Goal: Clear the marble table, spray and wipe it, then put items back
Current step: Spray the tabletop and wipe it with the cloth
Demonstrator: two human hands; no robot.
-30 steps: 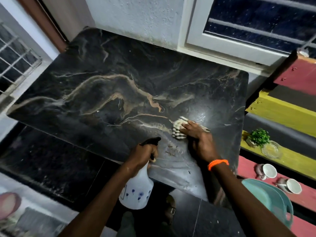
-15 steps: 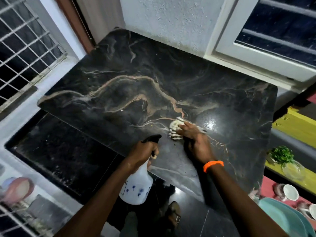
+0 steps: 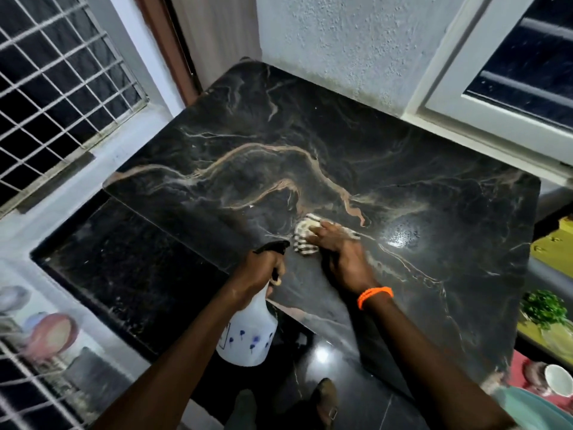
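The black marble table [image 3: 248, 144] with tan veins fills the middle of the view, and nothing stands on its top but the cloth. My right hand [image 3: 341, 252], with an orange band at the wrist, presses a striped cream cloth [image 3: 305, 234] flat on the marble near the front edge. My left hand [image 3: 260, 268] grips the black trigger head of a white spray bottle [image 3: 248, 333] with blue flower prints. The bottle hangs just off the table's front edge, its nozzle close to the cloth.
A lower black stone ledge [image 3: 124, 268] sits left of the table. On coloured shelves at the right stand a small green plant [image 3: 542, 308] in a glass dish, a white cup [image 3: 556, 378] and a teal plate [image 3: 533, 411]. Barred windows lie left and behind.
The view has swung left, so the table sits further right in frame. Both hands keep their grips; the cloth under my right hand has shifted slightly along the marble.
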